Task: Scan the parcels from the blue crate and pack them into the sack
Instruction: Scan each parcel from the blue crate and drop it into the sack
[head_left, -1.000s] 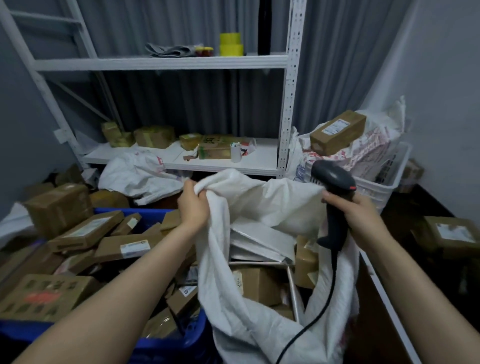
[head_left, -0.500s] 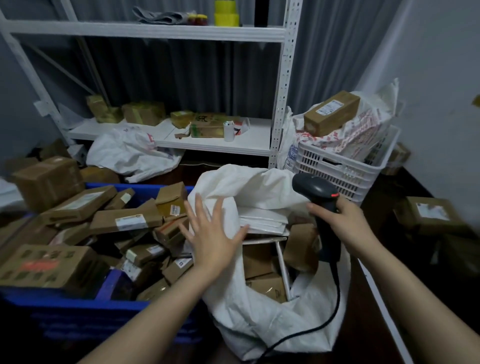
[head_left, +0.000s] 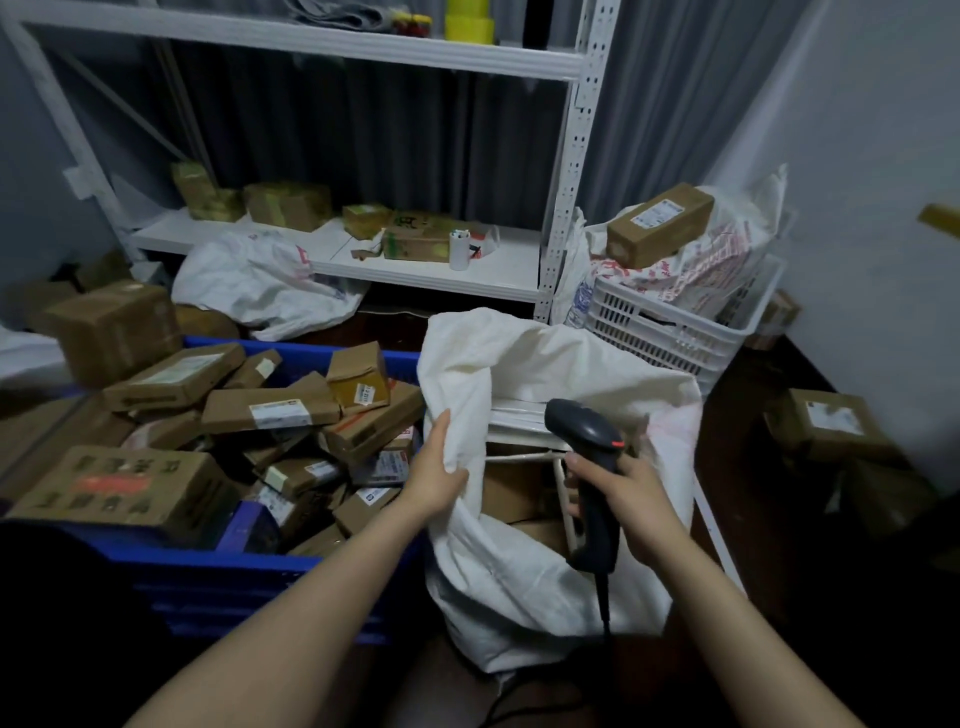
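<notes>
The room is dim, with soft, cool light falling from above and no hard-edged shadows. The white sack (head_left: 561, 374) and the shelf (head_left: 493, 270) are the brightest surfaces, and neither shows glare. Deep shadow swallows the lower left corner and the floor (head_left: 831, 597) at right. The dark scanner (head_left: 587, 431) shows little surface detail. Wide-angle distortion bows the shelf posts and the wall edge. The right border is smeared and the boxes (head_left: 831, 421) there look soft. Labels on the parcels (head_left: 275, 413) read only as pale blocks.
</notes>
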